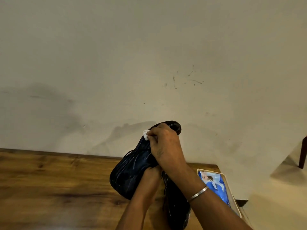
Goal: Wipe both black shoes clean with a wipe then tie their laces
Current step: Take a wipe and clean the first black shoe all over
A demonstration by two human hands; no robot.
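Above the desk (49, 180), the left hand (150, 177) grips a black shoe (131, 173); the right hand (166, 146) pinches a wipe (145, 134) against it.

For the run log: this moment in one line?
step: wiping | left hand: holds lifted shoe | right hand: pinches wipe on shoe | other shoe: on table

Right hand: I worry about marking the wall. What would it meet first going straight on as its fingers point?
The right hand points up-left past the wipe along the raised shoe. Beyond that, likely only the wall, though depth is unclear.
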